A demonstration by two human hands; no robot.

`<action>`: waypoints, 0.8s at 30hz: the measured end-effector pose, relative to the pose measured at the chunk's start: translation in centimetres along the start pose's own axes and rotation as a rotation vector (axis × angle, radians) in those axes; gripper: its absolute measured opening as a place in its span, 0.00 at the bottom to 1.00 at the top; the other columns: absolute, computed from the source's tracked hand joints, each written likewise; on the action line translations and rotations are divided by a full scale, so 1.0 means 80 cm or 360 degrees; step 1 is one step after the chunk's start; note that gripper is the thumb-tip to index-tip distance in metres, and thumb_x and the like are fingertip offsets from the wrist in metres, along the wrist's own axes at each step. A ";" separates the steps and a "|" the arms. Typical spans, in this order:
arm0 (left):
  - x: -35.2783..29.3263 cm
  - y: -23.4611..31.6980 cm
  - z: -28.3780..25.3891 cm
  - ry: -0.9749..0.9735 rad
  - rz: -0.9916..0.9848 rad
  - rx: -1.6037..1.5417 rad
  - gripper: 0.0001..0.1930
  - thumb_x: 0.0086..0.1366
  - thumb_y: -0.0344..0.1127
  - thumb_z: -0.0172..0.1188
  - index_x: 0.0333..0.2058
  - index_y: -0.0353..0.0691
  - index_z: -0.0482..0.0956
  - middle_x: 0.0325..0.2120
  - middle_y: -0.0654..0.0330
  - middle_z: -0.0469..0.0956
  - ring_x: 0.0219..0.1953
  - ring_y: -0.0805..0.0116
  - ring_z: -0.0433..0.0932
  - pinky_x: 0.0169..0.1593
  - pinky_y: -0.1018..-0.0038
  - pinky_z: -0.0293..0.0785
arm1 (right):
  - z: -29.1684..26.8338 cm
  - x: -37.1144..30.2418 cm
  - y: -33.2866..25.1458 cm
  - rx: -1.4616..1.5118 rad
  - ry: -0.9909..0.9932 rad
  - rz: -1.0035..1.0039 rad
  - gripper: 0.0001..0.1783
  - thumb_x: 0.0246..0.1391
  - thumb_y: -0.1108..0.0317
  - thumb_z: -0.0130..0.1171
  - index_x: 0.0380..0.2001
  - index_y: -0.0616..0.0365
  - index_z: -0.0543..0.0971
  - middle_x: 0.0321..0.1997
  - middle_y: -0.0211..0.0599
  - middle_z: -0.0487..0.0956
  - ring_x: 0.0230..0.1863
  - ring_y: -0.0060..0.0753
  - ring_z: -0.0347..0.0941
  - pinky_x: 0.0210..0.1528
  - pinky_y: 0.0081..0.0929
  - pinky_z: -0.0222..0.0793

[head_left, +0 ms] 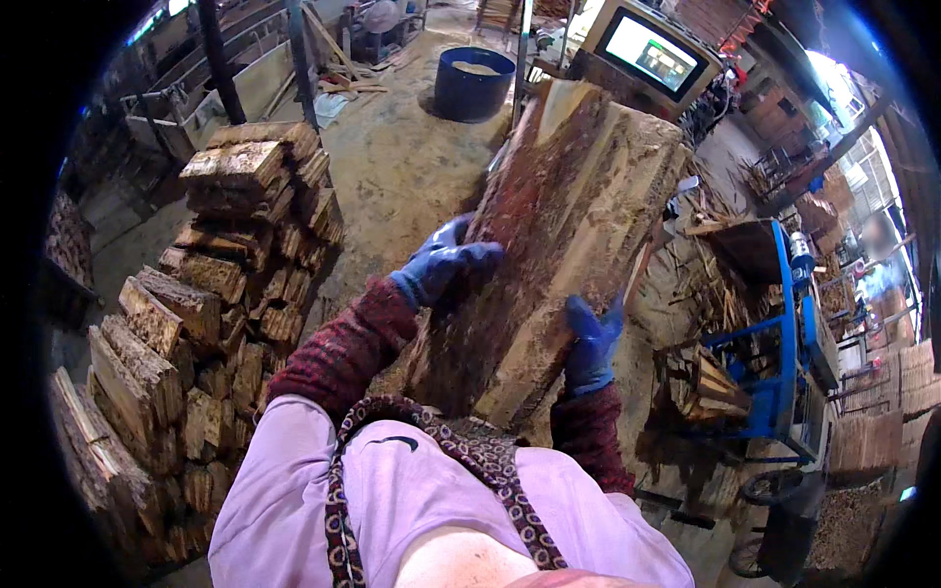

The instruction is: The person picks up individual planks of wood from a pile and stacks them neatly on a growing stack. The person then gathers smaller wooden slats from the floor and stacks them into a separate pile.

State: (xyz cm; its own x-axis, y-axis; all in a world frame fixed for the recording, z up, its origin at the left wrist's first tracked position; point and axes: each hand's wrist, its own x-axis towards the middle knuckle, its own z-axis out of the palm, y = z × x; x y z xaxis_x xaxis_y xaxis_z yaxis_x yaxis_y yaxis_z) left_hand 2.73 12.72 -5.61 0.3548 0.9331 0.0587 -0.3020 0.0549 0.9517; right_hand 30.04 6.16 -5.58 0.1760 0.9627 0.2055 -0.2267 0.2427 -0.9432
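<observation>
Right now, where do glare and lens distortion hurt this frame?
Head view: straight edges bend toward the black rim; head view: glare washes out the upper-right opening; head view: the screen glows brightly, but the wooden block, left hand and right hand look readable.

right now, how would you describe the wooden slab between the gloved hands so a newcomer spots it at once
From the tall wood stack on the left, look right to the blue-gloved left hand and right hand. Between them is a long wooden slab, reddish brown along its left, paler tan along its right. Unlike the stacked pieces, it is in the hands and looks far larger.
</observation>
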 end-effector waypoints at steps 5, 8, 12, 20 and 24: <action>-0.067 -0.027 -0.063 0.0397 -0.0101 -0.0219 0.25 0.66 0.37 0.69 0.59 0.37 0.75 0.45 0.63 0.82 0.43 0.74 0.79 0.49 0.73 0.77 | -0.034 0.116 0.016 0.0280 -0.0397 -0.0291 0.35 0.59 0.69 0.66 0.67 0.62 0.67 0.45 0.32 0.82 0.44 0.27 0.79 0.45 0.26 0.78; -0.123 -0.032 -0.089 0.0642 -0.0030 -0.0377 0.20 0.70 0.38 0.66 0.57 0.40 0.77 0.45 0.65 0.82 0.42 0.75 0.79 0.48 0.75 0.77 | 0.007 0.241 0.016 0.0177 -0.0463 -0.0326 0.23 0.63 0.61 0.63 0.56 0.63 0.78 0.39 0.29 0.81 0.36 0.26 0.78 0.38 0.27 0.76; -0.161 -0.032 -0.082 0.0841 0.0118 -0.0340 0.18 0.72 0.37 0.64 0.57 0.41 0.78 0.46 0.68 0.82 0.45 0.77 0.79 0.50 0.75 0.76 | 0.010 0.435 0.087 -0.0725 -0.0196 0.0273 0.29 0.67 0.45 0.58 0.48 0.64 0.83 0.39 0.41 0.85 0.38 0.41 0.81 0.44 0.39 0.76; -0.231 0.004 -0.057 0.1012 0.0454 -0.0552 0.22 0.69 0.36 0.65 0.60 0.42 0.76 0.50 0.65 0.82 0.50 0.70 0.81 0.54 0.68 0.78 | 0.107 0.360 0.145 -0.1778 -0.0371 -0.0737 0.47 0.60 0.40 0.59 0.66 0.72 0.69 0.75 0.68 0.60 0.78 0.59 0.53 0.79 0.43 0.49; -0.236 -0.022 -0.088 0.0812 0.0639 -0.0732 0.25 0.70 0.33 0.63 0.65 0.42 0.71 0.53 0.61 0.80 0.50 0.64 0.82 0.53 0.67 0.82 | 0.218 0.184 0.021 0.0235 -0.1702 0.0514 0.32 0.68 0.57 0.61 0.71 0.54 0.67 0.62 0.32 0.76 0.49 0.29 0.77 0.52 0.32 0.75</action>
State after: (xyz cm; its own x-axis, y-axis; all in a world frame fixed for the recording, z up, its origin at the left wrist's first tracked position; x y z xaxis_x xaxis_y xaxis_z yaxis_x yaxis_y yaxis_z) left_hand -9.65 -2.53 -10.48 -0.2743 0.9542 0.1197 -0.6953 -0.2828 0.6607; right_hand 15.56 22.82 0.37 -0.8066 0.5737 0.1424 -0.2366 -0.0927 -0.9672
